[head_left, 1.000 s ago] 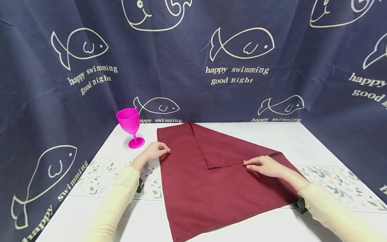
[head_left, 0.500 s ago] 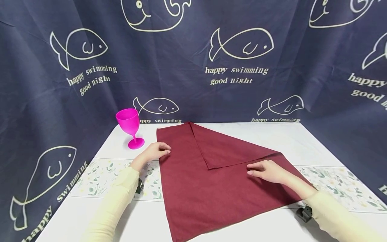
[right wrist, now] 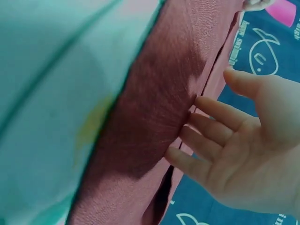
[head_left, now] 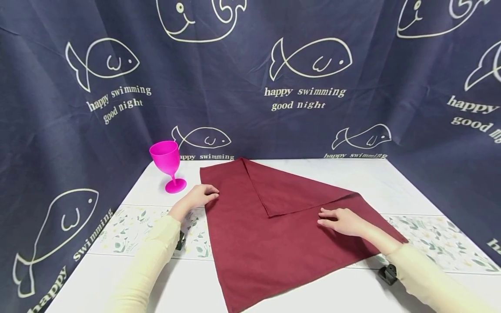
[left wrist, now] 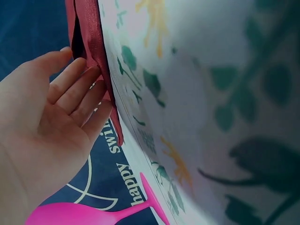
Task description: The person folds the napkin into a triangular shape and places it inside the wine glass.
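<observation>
A dark red cloth napkin lies spread on the table, its far right corner folded over toward the middle in a triangular flap. My left hand rests at the napkin's left edge, fingertips on the fabric and fingers loosely bent. In the left wrist view, the palm of this hand shows with nothing gripped. Just in front of the flap's near edge, my right hand has its fingers extended, their tips at the cloth. The right wrist view shows these fingers spread against the red fabric.
A bright pink goblet stands upright at the back left, beyond my left hand. The white table covering carries a floral band across it. A dark blue curtain with fish drawings hangs behind and along both sides.
My right hand has let go of the flap's near edge and drawn back slightly, fingers straightening. The napkin has shifted a little leftward. My left hand stays nearly in place.
</observation>
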`<state>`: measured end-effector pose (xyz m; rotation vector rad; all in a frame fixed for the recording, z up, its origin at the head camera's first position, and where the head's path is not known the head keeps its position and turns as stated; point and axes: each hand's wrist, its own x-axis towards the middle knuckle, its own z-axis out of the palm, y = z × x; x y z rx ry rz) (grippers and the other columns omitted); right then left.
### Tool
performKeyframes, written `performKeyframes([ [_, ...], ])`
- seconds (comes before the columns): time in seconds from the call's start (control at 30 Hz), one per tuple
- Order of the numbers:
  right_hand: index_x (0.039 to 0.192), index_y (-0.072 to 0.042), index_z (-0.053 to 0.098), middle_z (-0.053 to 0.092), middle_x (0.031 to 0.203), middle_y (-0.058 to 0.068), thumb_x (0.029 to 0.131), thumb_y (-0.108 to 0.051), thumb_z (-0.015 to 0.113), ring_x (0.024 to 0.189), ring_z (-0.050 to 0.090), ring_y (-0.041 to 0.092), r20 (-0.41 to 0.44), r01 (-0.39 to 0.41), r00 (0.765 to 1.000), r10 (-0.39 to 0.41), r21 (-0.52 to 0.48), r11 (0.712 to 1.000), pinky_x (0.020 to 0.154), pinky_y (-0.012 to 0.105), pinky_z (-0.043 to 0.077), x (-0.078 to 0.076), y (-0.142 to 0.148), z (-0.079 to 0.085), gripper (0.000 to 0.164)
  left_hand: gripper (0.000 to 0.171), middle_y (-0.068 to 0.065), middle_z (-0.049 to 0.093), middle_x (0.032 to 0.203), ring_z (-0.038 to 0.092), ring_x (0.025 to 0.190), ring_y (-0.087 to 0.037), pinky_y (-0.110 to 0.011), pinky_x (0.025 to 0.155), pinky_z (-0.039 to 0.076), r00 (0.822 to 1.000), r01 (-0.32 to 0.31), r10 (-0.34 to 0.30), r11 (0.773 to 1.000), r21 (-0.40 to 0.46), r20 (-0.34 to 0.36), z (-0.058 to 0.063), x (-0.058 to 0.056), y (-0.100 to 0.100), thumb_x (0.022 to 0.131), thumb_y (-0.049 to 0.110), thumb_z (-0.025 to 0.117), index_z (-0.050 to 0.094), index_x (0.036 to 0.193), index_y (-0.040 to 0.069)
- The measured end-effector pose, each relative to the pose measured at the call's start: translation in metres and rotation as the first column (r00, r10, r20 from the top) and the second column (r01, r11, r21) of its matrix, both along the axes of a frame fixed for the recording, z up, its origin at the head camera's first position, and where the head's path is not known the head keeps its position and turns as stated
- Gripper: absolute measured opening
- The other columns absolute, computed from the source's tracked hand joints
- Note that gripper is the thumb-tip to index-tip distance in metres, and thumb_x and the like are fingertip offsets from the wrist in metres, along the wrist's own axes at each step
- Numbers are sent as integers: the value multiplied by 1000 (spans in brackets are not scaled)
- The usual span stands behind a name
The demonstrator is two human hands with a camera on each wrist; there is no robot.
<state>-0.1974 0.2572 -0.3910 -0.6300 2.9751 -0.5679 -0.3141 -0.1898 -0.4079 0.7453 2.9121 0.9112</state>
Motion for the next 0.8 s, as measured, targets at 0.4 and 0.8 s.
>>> performKeyframes([
  [0.4,113,1,66,56,125,25,90,-29,60,115,53,44,-1,-29,1000,29,-2,1000,94,54,43,-28,4,-1,39,16,-4,70,80,61,82,-19,-40,85,48,996,-73,72,997,-32,-54,1,1,-4,89,18,62,72,87,6],
  [0.8,115,1,65,61,121,23,88,-31,62,112,57,40,-17,1,1000,-1,-20,1000,92,52,45,-35,6,-3,41,10,-8,72,88,65,83,-19,-39,84,49,999,-39,39,999,3,-23,3,3,-2,87,15,65,68,89,5],
])
